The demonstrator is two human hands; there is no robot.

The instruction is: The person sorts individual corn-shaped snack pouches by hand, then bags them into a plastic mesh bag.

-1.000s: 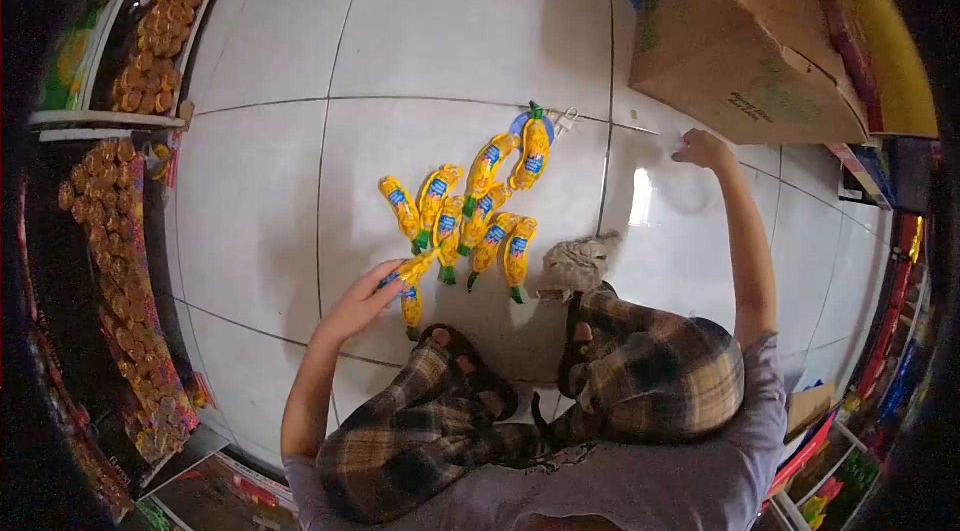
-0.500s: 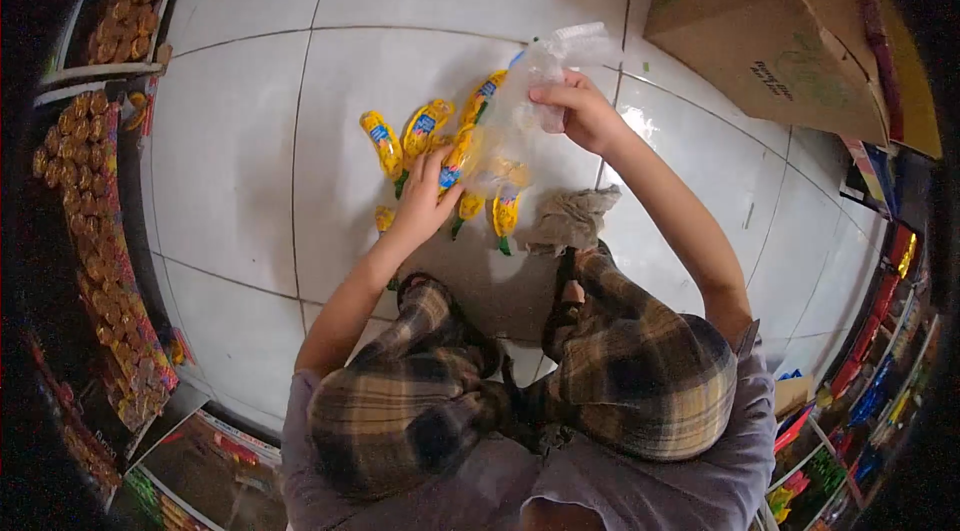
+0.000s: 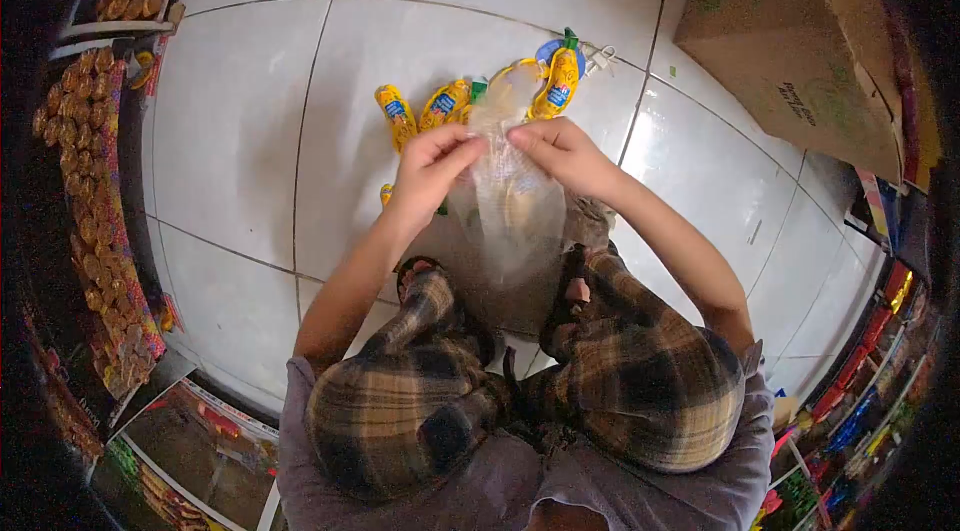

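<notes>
A clear plastic bag (image 3: 510, 221) hangs between my knees over the floor, its upper part pinched on both sides. My left hand (image 3: 435, 166) grips its left side between thumb and fingers, and my right hand (image 3: 565, 156) grips the right side. Beyond the hands, several yellow packets with blue labels and green ends lie on the tiles. One yellow packet (image 3: 396, 117) is at the left, another (image 3: 445, 105) is beside it, and a third (image 3: 558, 83) stands out to the right, next to a blue round item (image 3: 547, 52). The bag partly hides other packets.
White floor tiles (image 3: 230, 141) spread around. A cardboard box (image 3: 790, 51) is at the upper right. Shelves with wrapped goods (image 3: 90, 201) line the left, and colourful packets (image 3: 860, 351) line the right. A crumpled grey cloth (image 3: 590, 221) lies near the right foot.
My left hand has left the yellow packets and now holds the bag. My right hand has come inward and lower with the bag, which now hangs closer to my knees.
</notes>
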